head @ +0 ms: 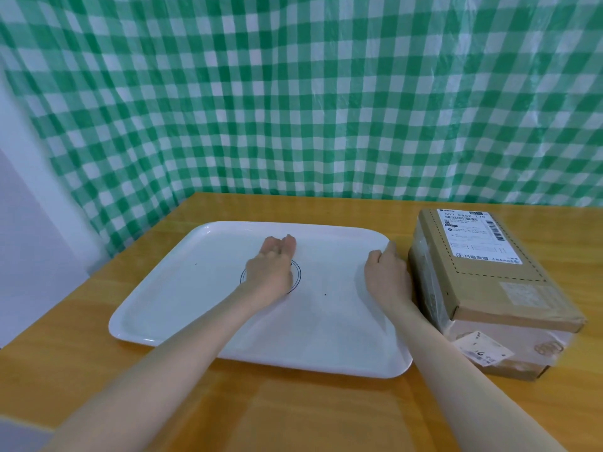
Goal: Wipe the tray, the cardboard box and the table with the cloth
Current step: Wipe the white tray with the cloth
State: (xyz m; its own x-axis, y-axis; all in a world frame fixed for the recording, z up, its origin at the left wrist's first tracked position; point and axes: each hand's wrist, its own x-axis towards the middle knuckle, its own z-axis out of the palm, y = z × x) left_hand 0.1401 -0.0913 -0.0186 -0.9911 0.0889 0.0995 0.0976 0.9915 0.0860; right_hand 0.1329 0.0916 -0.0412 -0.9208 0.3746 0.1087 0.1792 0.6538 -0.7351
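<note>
A white rectangular tray (153, 298) lies on the wooden table (293, 415) in front of me. A thin white cloth (329, 324), hard to tell from the tray, is spread over the tray's right half. My left hand (272, 269) rests flat, palm down, at the tray's middle over a dark ring mark, at the cloth's left edge. My right hand (386, 275) is curled at the tray's right rim and pinches a raised white corner that looks like the cloth. The cardboard box (489, 282), with a shipping label on top, stands just right of the tray, close to my right wrist.
A green-and-white checked sheet (326, 109) hangs behind the table's far edge. A white wall (29, 223) shows at the left. Small dark specks (325, 294) dot the tray. A loose torn label (483, 350) hangs at the box's front.
</note>
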